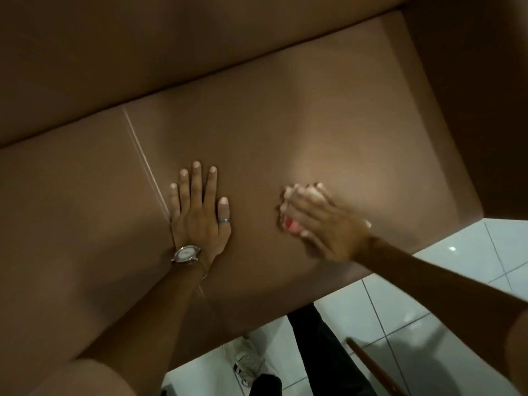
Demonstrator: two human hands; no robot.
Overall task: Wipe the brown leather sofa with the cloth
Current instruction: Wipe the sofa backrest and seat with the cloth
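Observation:
The brown leather sofa (285,110) fills most of the head view, its seat cushions below the backrest. My left hand (200,207) lies flat on the seat beside the seam between two cushions, fingers spread, holding nothing; a watch and a ring are on it. My right hand (323,221) is blurred and presses a small pale cloth with a red patch (288,212) onto the right seat cushion. Most of the cloth is hidden under the hand.
The sofa's right armrest (471,81) rises at the far right. White floor tiles (400,315) show below the seat's front edge, with my dark trouser legs, a white shoe (248,364) and a brown wooden stick (374,367).

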